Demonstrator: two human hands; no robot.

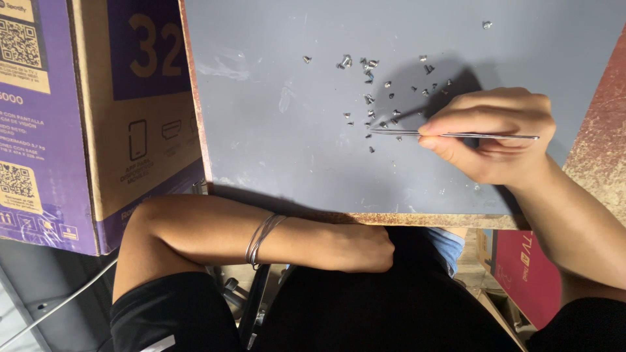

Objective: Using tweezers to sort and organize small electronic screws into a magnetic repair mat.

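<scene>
Right hand (495, 133) fingers pinched on tweezers (450, 135) above scattered screws (372, 98); left hand (362, 248) seemingly curled shut in lap.

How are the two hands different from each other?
The right hand is up on the grey tabletop, pinching thin metal tweezers beside small scattered screws; the left hand rests below the table edge, holding nothing visible. The left wrist wears thin bangles; the right shows none. Both are bare.
</scene>
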